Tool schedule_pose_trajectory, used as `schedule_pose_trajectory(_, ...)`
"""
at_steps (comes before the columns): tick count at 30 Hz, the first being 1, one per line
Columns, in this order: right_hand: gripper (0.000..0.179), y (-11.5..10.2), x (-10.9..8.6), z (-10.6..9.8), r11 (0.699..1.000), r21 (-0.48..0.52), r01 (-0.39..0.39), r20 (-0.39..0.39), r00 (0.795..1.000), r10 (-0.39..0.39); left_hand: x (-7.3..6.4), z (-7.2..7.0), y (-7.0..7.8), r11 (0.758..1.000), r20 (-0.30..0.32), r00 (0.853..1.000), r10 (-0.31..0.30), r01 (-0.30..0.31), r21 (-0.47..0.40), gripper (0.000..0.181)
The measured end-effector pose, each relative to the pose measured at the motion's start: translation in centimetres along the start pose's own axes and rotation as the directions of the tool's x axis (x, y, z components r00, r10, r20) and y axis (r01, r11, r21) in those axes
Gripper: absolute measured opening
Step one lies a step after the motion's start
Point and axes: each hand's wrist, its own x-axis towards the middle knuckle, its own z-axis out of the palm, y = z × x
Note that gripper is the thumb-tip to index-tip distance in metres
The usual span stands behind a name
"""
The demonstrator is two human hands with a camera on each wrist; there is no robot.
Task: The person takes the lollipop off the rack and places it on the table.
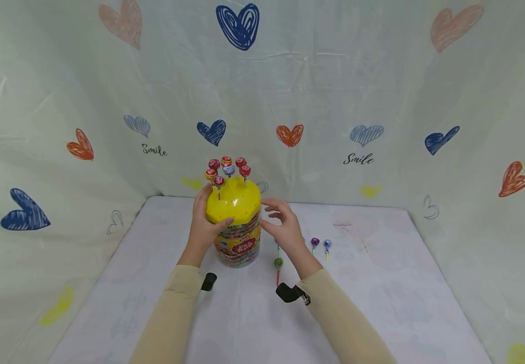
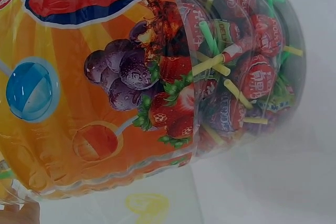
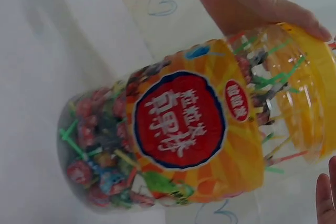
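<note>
A clear plastic jar (image 1: pixel 239 258) full of wrapped lollipops, with an orange fruit label (image 3: pixel 199 124), stands upright on the table. On top is a domed yellow lid (image 1: pixel 235 202) with several wrapped lollipops (image 1: pixel 228 170) stuck upright in it. My left hand (image 1: pixel 205 225) grips the lid's left side, thumb across its front edge; the right wrist view also shows this left hand (image 3: pixel 247 3) at the lid. At the lid's right side, my right hand (image 1: pixel 287 227) has its fingers loosely bent and apart, fingertips close to the rim, holding nothing.
Right of the jar, a green lollipop (image 1: pixel 278 262), a purple lollipop (image 1: pixel 315 242) and a blue lollipop (image 1: pixel 327 244) lie on the white table (image 1: pixel 380 283). My right hand partly hides another one. Behind the table hangs a heart-patterned curtain (image 1: pixel 317 91).
</note>
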Motion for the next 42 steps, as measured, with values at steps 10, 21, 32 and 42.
schedule_pose_trajectory(10,0.051,-1.0,3.1,1.1,0.995,-0.010,0.104,0.035,0.994,-0.104,0.0,0.1,-0.2,1.000,0.017,1.000,0.003,-0.003,-0.005,0.093)
schedule_pose_trajectory(21,0.062,-1.7,5.0,1.9,0.990,-0.093,0.108,0.135,0.986,-0.095,-0.2,0.2,-0.1,1.000,0.008,1.000,0.008,-0.008,0.022,0.088)
schedule_pose_trajectory(32,0.062,-2.5,5.5,1.7,0.991,-0.096,0.095,0.140,0.987,-0.081,-0.1,0.2,0.0,1.000,0.011,1.000,-0.018,0.018,0.002,0.089)
schedule_pose_trajectory(42,0.060,-3.3,5.1,0.8,0.981,-0.006,0.196,0.096,0.976,-0.195,-0.7,-0.4,3.5,0.999,0.030,0.999,-0.035,0.035,0.003,0.085)
